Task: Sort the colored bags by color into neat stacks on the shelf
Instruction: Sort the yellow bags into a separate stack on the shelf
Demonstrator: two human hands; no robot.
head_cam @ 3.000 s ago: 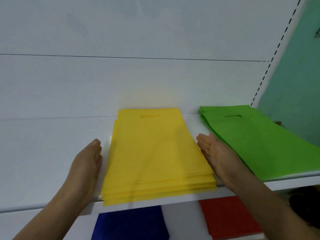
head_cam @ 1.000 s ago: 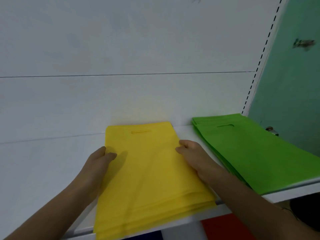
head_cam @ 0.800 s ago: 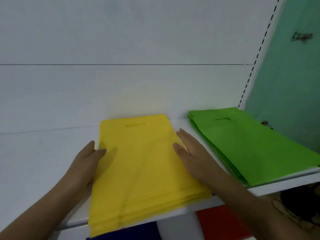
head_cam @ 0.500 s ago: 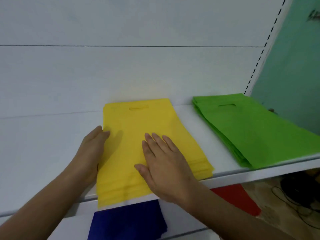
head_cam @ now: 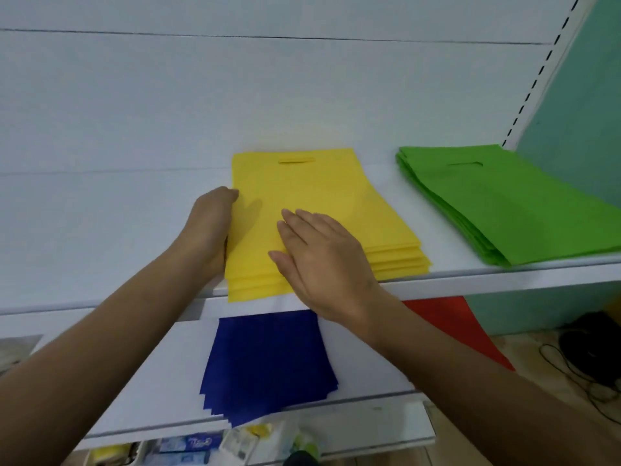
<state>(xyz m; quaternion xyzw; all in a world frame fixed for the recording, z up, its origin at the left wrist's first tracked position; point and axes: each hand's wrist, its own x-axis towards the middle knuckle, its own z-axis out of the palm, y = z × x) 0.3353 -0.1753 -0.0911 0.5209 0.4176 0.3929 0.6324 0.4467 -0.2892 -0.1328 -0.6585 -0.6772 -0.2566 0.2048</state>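
Note:
A stack of yellow bags (head_cam: 322,196) lies on the upper white shelf (head_cam: 470,280), its front edge slightly over the shelf lip. My left hand (head_cam: 210,230) presses edge-on against the stack's left side, fingers curled. My right hand (head_cam: 322,260) rests flat on top of the stack near its front, fingers spread. A stack of green bags (head_cam: 510,203) lies to the right on the same shelf. On the lower shelf sit a dark blue stack (head_cam: 268,361) and a red stack (head_cam: 453,324), the red one partly hidden by my right forearm.
The white back panel (head_cam: 235,95) rises behind the shelves. A teal wall (head_cam: 588,95) stands at the right. Small packaged goods (head_cam: 208,445) sit below the lower shelf. Black cables (head_cam: 588,364) lie on the floor at the lower right.
My right hand moved from the stack's right side onto its top near the front. My left hand stayed against the left side. The view tilted down, showing the lower shelf.

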